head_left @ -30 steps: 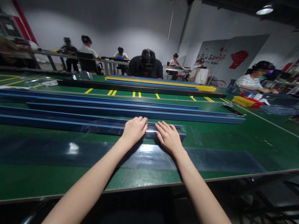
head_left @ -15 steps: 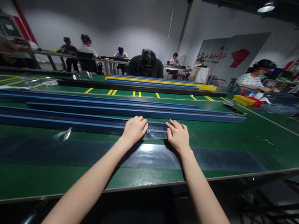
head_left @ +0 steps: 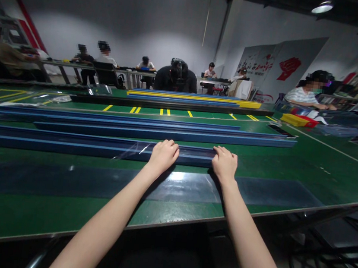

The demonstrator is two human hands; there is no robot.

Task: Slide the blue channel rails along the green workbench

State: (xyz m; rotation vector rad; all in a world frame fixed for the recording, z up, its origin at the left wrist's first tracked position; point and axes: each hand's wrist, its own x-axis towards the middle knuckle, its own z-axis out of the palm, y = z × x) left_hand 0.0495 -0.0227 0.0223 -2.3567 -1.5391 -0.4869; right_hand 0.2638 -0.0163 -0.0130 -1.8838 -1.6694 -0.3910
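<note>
A long blue channel strip lies across the green table in front of me, with its right part between my hands. My left hand is closed over the strip, fingers curled over its far edge. At the right end of the strip, my right hand is closed with bent fingers; its thumb and fingertips are partly hidden. A loose piece of clear film glints on the strip just left of my left hand. Closer to me a long flat clear plastic sheet lies on the table, under my forearms.
Beyond the strip lie more blue strips, a black strip and yellow strips on the green table. A phone and a yellow tray are at right. A person bends over the far side.
My right hand has slid right along the blue strip to its end, and its fingers have curled in. The film's glint now shows nearer my left hand, which has barely moved.
</note>
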